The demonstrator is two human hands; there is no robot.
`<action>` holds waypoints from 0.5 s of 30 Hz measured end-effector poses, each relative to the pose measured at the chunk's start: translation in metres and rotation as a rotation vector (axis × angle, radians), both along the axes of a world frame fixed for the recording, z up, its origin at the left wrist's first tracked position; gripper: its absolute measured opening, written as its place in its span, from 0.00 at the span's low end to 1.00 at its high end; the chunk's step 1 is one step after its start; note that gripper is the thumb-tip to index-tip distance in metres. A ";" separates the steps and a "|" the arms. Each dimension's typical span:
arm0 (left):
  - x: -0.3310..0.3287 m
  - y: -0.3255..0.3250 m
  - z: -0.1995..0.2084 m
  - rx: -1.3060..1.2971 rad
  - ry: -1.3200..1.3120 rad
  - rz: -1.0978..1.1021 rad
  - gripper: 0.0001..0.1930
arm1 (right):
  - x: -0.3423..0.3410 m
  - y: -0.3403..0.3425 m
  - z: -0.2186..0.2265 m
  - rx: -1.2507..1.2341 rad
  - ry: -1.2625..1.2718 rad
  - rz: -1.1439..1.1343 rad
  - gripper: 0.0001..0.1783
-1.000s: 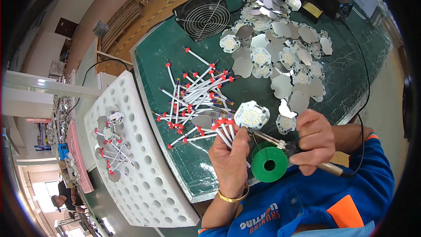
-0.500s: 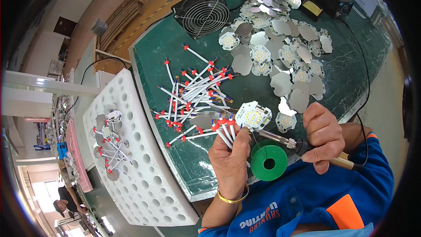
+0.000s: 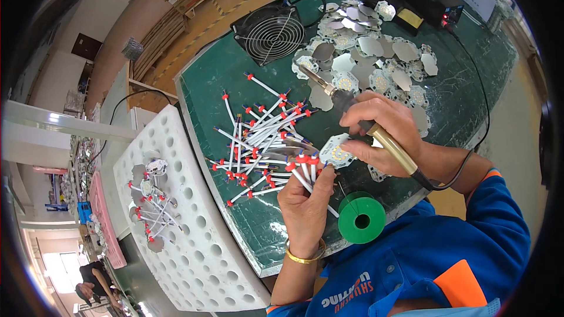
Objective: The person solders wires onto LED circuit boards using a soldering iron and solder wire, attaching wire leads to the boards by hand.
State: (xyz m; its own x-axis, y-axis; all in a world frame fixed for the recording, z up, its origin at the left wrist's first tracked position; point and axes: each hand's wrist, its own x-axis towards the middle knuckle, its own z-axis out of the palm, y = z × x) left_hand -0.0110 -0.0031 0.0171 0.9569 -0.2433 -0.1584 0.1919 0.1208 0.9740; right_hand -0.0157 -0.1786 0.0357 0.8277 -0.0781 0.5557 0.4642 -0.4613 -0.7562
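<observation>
Green spool (image 3: 375,223), white wires (image 3: 261,136) with red rings (image 3: 255,152), white board (image 3: 337,151) dotted yellow, black-and-gold soldering iron (image 3: 343,101), dark-green tabletop (image 3: 458,82)

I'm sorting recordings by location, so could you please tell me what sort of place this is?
Probably an electronics assembly workshop: the right hand holds what looks like a soldering iron, LED boards are piled on the green bench, and many white wires lie beside them.

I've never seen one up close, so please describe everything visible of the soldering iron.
The soldering iron is slender: a narrow, metallic barrel, a black grip and a gold-coloured handle, with a black cord leaving its rear. The right hand holds it slanted, tip toward the upper left. In this view the tip overlaps the piled LED boards; whether they touch is unclear.
</observation>
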 end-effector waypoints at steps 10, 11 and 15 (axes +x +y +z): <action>0.011 0.007 -0.013 -0.312 0.251 -0.075 0.09 | 0.004 0.005 -0.020 -0.156 -0.227 0.045 0.14; 0.012 0.008 -0.013 -0.400 0.316 -0.107 0.09 | 0.003 0.006 -0.021 -0.146 -0.262 0.025 0.14; 0.013 0.013 -0.013 -0.530 0.454 -0.168 0.10 | 0.000 0.008 -0.026 -0.115 -0.275 0.021 0.14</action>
State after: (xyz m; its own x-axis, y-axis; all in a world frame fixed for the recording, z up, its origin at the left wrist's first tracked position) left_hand 0.0023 0.0094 0.0040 0.7674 -0.5359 -0.3519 0.6219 0.4886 0.6120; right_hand -0.0162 -0.1706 0.0092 0.6457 0.0140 0.7635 0.6547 -0.5247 -0.5441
